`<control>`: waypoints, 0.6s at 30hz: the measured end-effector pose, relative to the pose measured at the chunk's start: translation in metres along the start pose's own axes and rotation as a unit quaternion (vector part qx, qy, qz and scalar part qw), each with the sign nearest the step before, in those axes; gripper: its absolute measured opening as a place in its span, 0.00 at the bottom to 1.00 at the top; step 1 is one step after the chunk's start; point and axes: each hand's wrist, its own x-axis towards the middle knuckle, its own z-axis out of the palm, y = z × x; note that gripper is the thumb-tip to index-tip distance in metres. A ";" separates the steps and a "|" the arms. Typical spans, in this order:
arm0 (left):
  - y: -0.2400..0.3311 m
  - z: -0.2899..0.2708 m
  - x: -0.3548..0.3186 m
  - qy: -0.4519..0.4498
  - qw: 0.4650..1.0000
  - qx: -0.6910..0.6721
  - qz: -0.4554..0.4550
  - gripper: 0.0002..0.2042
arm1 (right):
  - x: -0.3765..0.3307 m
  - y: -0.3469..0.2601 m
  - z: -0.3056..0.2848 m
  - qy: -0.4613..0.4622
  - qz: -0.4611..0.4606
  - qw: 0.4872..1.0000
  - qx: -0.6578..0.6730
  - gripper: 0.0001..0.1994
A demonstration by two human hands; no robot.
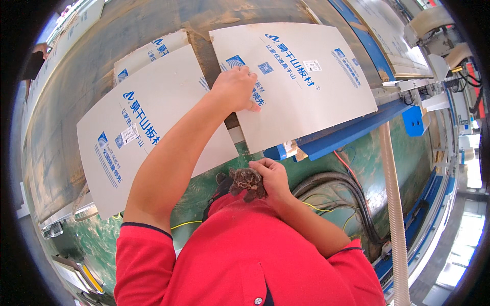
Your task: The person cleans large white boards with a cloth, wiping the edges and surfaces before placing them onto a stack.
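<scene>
My left hand reaches across to the white printed board on the right, and rests on it near its left edge. Its fingers are bent, with the thumb apart from them. Close to my body, my right hand is closed on a dusty dark-brown bundle with stubby finger-like ends, which looks like a crumpled glove. Under my left forearm lies a second white printed board, angled beside the first with a narrow gap between them. Part of a third board shows behind it.
The boards lie on a dusty brown machine bed, with a blue edge rail nearest me at right. A beige ribbed hose hangs at right, near dark cables on the green floor. Another person's arm shows far left.
</scene>
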 end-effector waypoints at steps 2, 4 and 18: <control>0.000 -0.002 0.001 0.003 1.000 0.003 0.004 0.35 | 0.003 -0.011 0.004 0.029 -0.012 0.999 -0.024 0.10; 0.000 -0.003 0.001 0.001 1.000 0.004 0.005 0.35 | 0.009 -0.016 0.005 0.043 -0.016 0.998 -0.030 0.11; 0.012 -0.013 0.009 -0.047 0.999 0.012 -0.008 0.38 | 0.008 -0.017 -0.014 0.076 -0.059 0.995 0.021 0.09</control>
